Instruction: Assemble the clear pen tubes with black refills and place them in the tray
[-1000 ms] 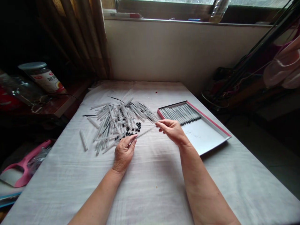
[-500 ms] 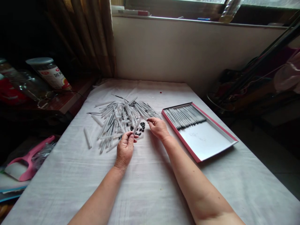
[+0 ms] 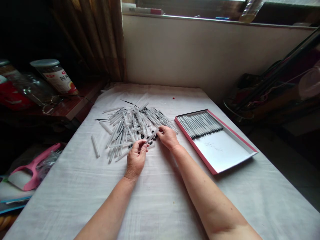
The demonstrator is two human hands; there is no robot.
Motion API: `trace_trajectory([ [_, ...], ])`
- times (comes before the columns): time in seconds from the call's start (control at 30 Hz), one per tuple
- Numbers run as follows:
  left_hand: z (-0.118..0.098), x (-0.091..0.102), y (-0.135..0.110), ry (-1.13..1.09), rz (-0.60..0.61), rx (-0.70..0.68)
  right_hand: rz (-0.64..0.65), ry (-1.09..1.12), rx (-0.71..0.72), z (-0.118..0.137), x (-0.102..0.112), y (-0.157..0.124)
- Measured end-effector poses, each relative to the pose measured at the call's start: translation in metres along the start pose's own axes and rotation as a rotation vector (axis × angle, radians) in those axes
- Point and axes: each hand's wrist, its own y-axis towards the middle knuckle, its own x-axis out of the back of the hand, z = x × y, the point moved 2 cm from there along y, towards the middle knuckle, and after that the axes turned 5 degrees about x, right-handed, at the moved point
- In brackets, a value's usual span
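My left hand [image 3: 136, 156] is closed round the near end of a translucent pen barrel [image 3: 151, 136], which slants up to the right. At the barrel's far end, the fingers of my right hand [image 3: 168, 136] are pinched together. What sits between those fingertips is too small to make out. Just beyond both hands lies a loose pile of pen barrels [image 3: 128, 125] and thin dark refills. Small black pen parts [image 3: 142, 136] are scattered at the pile's near edge, partly hidden by my hands.
To the right, a pink-edged shallow box [image 3: 196, 148] holds a row of black-ended pens [image 3: 200, 124]. One barrel [image 3: 95, 146] lies apart on the left of the white cloth [image 3: 100, 186]. A side table with jars [image 3: 56, 76] and a pink-handled item [image 3: 32, 168] are at far left.
The barrel in my left hand has tilted to the right, and its far end now meets my right fingertips. The whole view has shifted slightly.
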Motion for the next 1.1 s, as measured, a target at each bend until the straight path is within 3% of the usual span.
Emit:
trace_trajectory([
  [0.17,0.002,0.000,-0.001,0.133,0.001,-0.029,-0.166,0.491,-0.139,-0.029,0.015,-0.034],
  [0.33,-0.005,-0.001,-0.006,0.281,0.059,-0.104,-0.147,0.846,-0.193,-0.041,0.027,-0.069],
  [0.47,-0.007,-0.002,-0.008,0.334,0.086,-0.142,-0.109,1.019,-0.227,-0.042,0.033,-0.079],
  [0.87,-0.009,-0.003,-0.011,0.402,0.119,-0.203,-0.024,0.954,-0.194,-0.035,0.038,-0.081],
  [1.1,-0.010,-0.003,-0.011,0.436,0.129,-0.230,-0.067,0.885,-0.129,-0.035,0.037,-0.081],
])
